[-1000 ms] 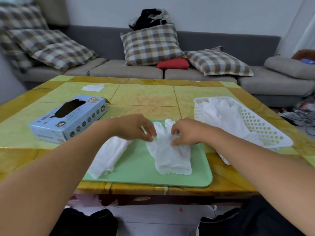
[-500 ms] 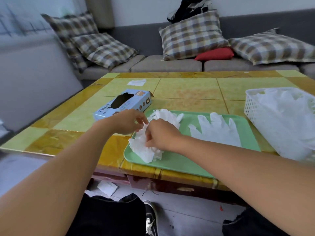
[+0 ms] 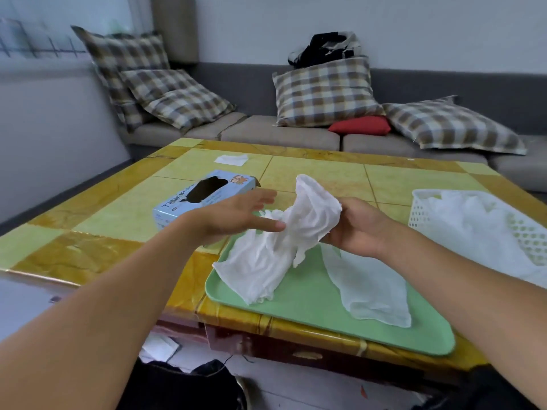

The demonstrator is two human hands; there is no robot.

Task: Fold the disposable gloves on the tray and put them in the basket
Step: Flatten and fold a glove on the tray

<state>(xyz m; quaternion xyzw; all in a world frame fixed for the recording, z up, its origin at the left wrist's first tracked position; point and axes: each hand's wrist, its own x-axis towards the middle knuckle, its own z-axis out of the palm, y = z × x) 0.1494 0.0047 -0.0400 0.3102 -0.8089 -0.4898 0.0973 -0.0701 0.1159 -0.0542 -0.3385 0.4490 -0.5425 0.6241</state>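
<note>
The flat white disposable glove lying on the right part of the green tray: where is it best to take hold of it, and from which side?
Probably its wide cuff end, from the near side: it lies flat and free, while the right hand covers the far end.

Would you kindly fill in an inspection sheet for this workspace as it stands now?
Surface: yellow-green tiled table.
Job's things: crumpled glove lifted off green tray; flat glove on tray; white basket holding gloves.
Clutter: blue glove box; white scrap.
Hands: right hand grips crumpled glove; left hand open, its fingers at the glove.
Cables: nothing seen.
Surroundings: grey sofa, plaid cushions.
</note>
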